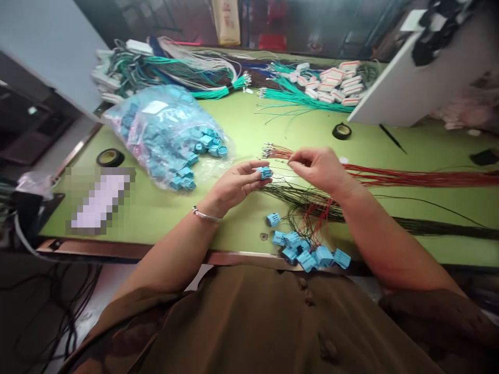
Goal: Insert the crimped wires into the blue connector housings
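My left hand (236,183) is closed around a light-blue plastic connector housing (264,173), its cavities facing right. Just right of it, my right hand (317,169) is pinched on what looks like a thin wire, mostly hidden by the fingers. Behind those fingertips lies a bundle of red wires (413,177) with metal terminals at its left end. Black wires (424,224) run beneath both hands and off to the right. One loose blue housing (273,219) sits below the left hand. Nearer my body is a cluster of blue housings (306,259), with red and black wires leading into it.
An open clear bag (156,135) spills blue housings at left, with a black tape roll (110,157) beside it. Green wires with white connectors (335,83) lie at the back. Another tape roll (342,131) and a black pen (393,138) are near the white panel (393,78).
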Action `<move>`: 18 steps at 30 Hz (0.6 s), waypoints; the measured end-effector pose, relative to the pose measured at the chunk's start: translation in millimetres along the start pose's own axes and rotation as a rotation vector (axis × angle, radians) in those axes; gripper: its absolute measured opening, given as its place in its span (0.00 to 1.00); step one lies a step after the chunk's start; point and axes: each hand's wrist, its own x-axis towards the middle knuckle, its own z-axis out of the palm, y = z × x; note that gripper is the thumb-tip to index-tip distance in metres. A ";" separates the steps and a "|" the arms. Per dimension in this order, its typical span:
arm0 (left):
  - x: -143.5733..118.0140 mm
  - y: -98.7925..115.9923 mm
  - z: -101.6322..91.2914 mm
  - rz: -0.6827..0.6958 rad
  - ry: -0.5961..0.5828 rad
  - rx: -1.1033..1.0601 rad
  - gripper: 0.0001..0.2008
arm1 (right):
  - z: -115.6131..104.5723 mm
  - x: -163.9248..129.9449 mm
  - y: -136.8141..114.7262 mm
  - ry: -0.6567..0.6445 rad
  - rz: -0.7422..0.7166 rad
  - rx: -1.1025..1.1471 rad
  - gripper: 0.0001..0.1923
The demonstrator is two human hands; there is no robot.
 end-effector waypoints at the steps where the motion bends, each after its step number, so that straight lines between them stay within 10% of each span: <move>1: 1.5 -2.0 0.6 -0.001 0.002 -0.008 0.15 | 2.1 -5.0 -2.0 0.005 -0.013 0.007 0.08; 18: 5.5 -14.5 1.6 0.053 -0.017 0.065 0.17 | 24.6 -28.7 4.9 0.089 -0.179 -0.125 0.08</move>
